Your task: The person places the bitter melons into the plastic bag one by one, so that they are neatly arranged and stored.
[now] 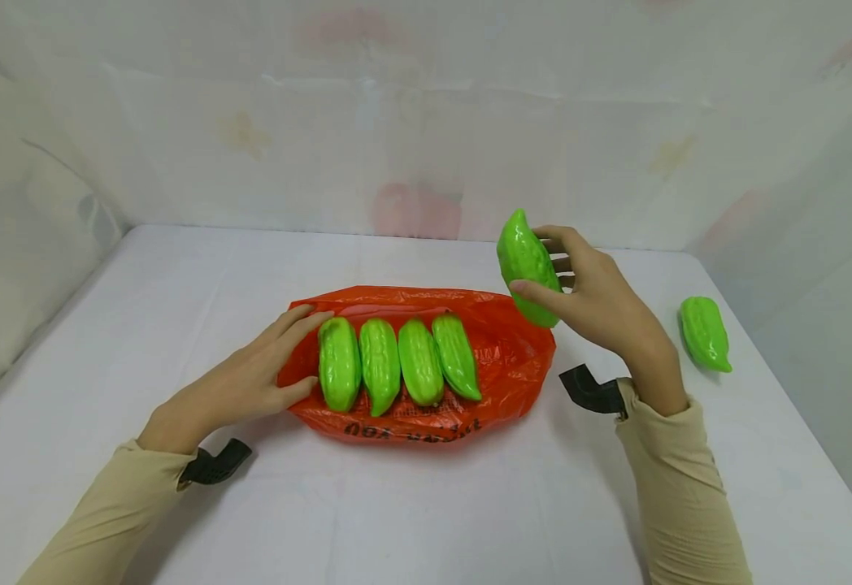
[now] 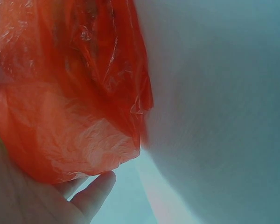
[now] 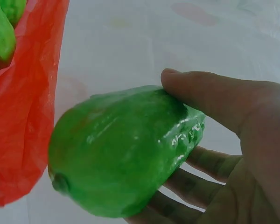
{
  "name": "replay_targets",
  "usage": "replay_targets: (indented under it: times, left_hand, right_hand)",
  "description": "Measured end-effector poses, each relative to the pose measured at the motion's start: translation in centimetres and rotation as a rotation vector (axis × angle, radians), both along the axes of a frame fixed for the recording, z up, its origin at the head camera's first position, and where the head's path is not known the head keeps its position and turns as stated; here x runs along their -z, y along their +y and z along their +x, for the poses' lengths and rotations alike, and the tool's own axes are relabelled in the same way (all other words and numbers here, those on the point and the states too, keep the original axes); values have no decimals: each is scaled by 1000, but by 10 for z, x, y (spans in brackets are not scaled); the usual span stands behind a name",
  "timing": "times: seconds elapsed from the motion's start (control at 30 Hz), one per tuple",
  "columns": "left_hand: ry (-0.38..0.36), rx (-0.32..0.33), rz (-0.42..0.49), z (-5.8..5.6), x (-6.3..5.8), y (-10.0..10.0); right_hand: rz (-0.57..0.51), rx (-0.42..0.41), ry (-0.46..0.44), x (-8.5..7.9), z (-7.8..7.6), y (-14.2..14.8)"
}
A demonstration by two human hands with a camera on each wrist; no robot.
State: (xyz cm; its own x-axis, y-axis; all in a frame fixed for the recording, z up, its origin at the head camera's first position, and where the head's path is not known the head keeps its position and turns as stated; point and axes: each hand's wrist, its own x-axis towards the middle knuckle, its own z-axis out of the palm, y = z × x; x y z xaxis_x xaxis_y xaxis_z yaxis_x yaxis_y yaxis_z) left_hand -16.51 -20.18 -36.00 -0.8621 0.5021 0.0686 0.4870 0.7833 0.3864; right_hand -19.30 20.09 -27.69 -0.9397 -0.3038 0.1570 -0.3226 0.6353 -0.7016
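Note:
A glossy bright-green bitter gourd [image 1: 527, 264] is held up by my right hand [image 1: 602, 301], thumb on the near side and fingers behind it, above the right end of a red plastic bag [image 1: 517, 378]. In the right wrist view the held gourd [image 3: 116, 149] lies between thumb and fingers, beside the bag. Several more gourds [image 1: 380, 366] lie side by side in the spread-open bag. My left hand [image 1: 250, 378] touches the bag's left rim with thumb and fingers spread apart. The left wrist view shows the bag's outer side [image 2: 79, 135] covering part of that hand.
One more green bitter gourd [image 1: 704, 333] rests on the white tabletop [image 1: 411, 520] at the right, near the table edge. Pale patterned cloth [image 1: 426, 122] hangs behind and at both sides. A black wrist mount [image 1: 590, 390] juts out from each cuff.

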Motion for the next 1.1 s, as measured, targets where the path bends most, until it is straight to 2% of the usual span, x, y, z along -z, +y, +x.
replay_targets:
  times: [0.3,0.57,0.83,1.1]
  left_hand:
    - [6,6,8,-1,2,-1]
    - [4,7,9,-1,2,-1]
    - [7,12,8,-2,3,-1]
    - [8,8,5,-1,2,-1]
  right_hand:
    - [0,-69,-49,1,2,-10]
    - [36,-144,-125,10,-2,-20]
    - [74,-182,-184,18,-5,-26]
    - [150,-227,-171,21,-3,-29]
